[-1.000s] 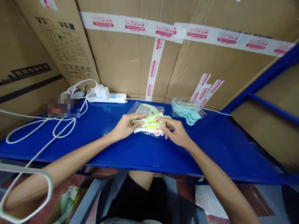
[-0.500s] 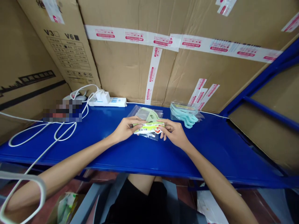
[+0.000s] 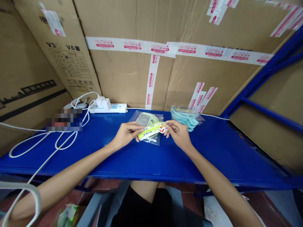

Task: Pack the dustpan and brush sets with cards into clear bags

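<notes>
A yellow and white printed label card [image 3: 152,130] is stretched between both hands, tilted with its right end higher. My left hand [image 3: 129,134] pinches its left end. The fingers of my right hand [image 3: 177,134] are closed on its right end. Beneath and behind the card, a clear plastic bag [image 3: 155,140] lies on the blue table, with a pale green item with bristles [image 3: 145,119] in it. To the right of the hands sit light blue items in clear plastic [image 3: 184,118].
A white power strip [image 3: 119,108] with plugs stands at the back left of the blue table [image 3: 132,164]. White cables [image 3: 56,146] loop over the left side. Cardboard [image 3: 118,72] walls the back, and a blue metal frame [image 3: 267,74] rises at the right.
The label card has turned from nearly level to slanted, and its printed face shows more. Both hands still hold its ends. The camera view has shifted slightly.
</notes>
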Action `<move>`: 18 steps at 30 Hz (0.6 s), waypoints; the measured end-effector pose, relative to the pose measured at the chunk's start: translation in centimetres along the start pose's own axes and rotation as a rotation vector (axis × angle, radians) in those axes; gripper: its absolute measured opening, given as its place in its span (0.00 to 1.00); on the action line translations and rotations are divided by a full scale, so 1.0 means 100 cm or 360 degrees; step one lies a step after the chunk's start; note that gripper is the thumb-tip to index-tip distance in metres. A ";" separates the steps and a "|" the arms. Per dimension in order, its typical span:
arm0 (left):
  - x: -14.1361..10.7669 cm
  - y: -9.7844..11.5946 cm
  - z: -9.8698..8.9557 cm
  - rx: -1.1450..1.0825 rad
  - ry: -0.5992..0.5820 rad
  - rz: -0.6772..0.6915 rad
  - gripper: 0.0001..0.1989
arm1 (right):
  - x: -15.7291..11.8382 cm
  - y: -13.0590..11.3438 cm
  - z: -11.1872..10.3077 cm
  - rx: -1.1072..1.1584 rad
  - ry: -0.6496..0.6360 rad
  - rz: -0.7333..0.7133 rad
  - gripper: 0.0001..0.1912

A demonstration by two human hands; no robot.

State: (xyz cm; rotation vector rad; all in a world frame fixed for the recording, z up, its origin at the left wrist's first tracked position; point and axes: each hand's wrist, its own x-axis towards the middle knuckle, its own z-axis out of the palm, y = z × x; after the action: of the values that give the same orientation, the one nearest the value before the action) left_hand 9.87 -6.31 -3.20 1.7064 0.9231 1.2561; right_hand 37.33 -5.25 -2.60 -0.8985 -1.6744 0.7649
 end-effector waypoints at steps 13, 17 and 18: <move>0.009 -0.011 -0.004 -0.0053 0.0164 0.0043 0.27 | 0.004 -0.014 -0.201 -0.0502 -0.1034 0.0842 0.26; 0.008 -0.016 -0.005 0.0005 0.0137 0.0049 0.27 | 0.007 0.011 -0.205 -0.0781 -0.1001 0.0982 0.31; 0.008 -0.017 -0.005 0.0021 0.0133 0.0050 0.26 | 0.009 0.015 -0.202 -0.0853 -0.0962 0.0985 0.31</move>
State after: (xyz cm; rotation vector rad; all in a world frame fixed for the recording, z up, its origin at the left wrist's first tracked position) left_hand 9.43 -4.85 -4.37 1.6953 0.9587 1.3536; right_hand 56.93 -2.59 1.77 -1.7403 -2.2112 1.0945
